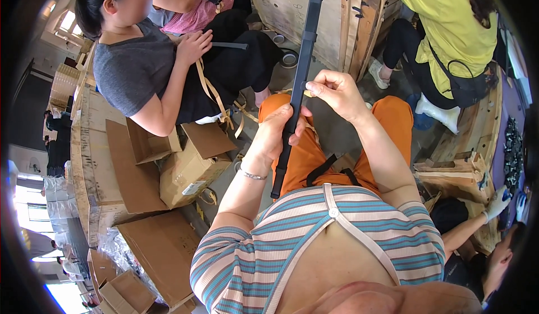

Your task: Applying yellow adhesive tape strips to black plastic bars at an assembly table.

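Observation:
A long, narrow black pole (304, 67) with stepped sections and a short crosspiece at its far end slants up and away from my lap. My left hand (276, 130) is wrapped round its lower part, thumb along the top and fingertips showing on the right side. Beside the pole's middle, my right hand (337, 94) is closed in a pinch at its right edge. A small yellowish piece (308, 93) shows between the right thumb and finger, against or very close to the pole. Its kind is too small to make out.
Left of me sits a person in a dark grey top (126, 70), holding a thin grey strip (230, 46). Open cardboard boxes (193, 165) stand at my left. Ahead is a wooden crate (351, 28). A person in yellow (449, 28) sits at the right; gloved hands (497, 204) work lower right.

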{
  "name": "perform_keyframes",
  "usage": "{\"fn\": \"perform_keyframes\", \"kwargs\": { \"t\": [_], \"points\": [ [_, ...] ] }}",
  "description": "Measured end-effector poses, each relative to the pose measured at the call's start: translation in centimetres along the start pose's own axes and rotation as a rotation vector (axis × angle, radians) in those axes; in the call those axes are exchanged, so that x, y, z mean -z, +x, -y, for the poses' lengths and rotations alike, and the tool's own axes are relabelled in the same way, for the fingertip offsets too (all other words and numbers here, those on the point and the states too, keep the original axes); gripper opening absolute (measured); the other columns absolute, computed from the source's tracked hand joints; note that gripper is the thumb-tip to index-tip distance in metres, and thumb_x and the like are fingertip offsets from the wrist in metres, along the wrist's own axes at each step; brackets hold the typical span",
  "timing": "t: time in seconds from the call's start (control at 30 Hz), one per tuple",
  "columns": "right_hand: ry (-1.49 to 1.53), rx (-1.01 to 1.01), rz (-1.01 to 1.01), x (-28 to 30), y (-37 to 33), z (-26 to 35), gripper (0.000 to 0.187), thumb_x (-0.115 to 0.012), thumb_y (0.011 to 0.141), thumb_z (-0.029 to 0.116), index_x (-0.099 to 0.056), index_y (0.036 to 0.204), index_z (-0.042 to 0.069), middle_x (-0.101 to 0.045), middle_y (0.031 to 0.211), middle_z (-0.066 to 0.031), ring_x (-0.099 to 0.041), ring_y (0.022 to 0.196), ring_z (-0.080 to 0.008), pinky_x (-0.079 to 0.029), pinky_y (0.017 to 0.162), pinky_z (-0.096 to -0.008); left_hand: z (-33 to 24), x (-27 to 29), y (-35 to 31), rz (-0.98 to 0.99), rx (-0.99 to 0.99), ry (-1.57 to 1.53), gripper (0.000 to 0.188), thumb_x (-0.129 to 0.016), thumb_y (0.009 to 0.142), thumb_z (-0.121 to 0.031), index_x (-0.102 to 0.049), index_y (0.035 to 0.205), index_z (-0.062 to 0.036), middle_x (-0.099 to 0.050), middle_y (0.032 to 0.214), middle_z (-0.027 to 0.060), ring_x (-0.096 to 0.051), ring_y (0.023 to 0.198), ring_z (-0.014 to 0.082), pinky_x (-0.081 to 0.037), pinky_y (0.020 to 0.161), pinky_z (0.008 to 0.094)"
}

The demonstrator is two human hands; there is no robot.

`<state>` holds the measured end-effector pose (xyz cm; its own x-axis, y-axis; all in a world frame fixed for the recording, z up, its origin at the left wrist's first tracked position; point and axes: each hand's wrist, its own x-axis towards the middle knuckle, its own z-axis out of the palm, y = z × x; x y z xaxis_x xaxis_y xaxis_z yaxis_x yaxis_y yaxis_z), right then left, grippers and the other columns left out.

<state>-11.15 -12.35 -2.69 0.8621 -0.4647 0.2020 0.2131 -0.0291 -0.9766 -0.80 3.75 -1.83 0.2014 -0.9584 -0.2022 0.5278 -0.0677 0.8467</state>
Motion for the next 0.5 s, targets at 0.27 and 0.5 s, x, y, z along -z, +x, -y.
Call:
{"fn": "perform_keyframes", "kwargs": {
  "t": [0.27,0.5],
  "points": [
    [-0.005,0.058,-0.131,-1.1,0.0,-0.8,0.026,-0.067,0.082,0.018,-0.055,0.064,0.003,-0.047,0.058,0.0064,-0.039,0.056,-0.0012,-0.030,0.049,-0.0184,0.6,-0.3,-0.1,-0.052,-0.017,0.013,0.035,-0.029,0.095,-0.026,-0.051,0.095,0.0010,-0.048,0.060,0.0038,-0.037,0.046,0.0093,-0.032,0.045,0.0216],
    [-0.152,0.075,-0.238,-1.9,0.0,-0.7,0.026,-0.068,0.080,0.016,-0.055,0.063,0.001,-0.050,0.055,0.0033,-0.041,0.055,-0.0025,-0.034,0.048,-0.0210,1.5,0.2,0.2,-0.105,-0.046,0.097,0.034,-0.030,0.095,-0.027,-0.051,0.090,-0.0002,-0.046,0.057,0.0030,-0.036,0.044,0.0092,-0.031,0.043,0.0215]
  ]
}}
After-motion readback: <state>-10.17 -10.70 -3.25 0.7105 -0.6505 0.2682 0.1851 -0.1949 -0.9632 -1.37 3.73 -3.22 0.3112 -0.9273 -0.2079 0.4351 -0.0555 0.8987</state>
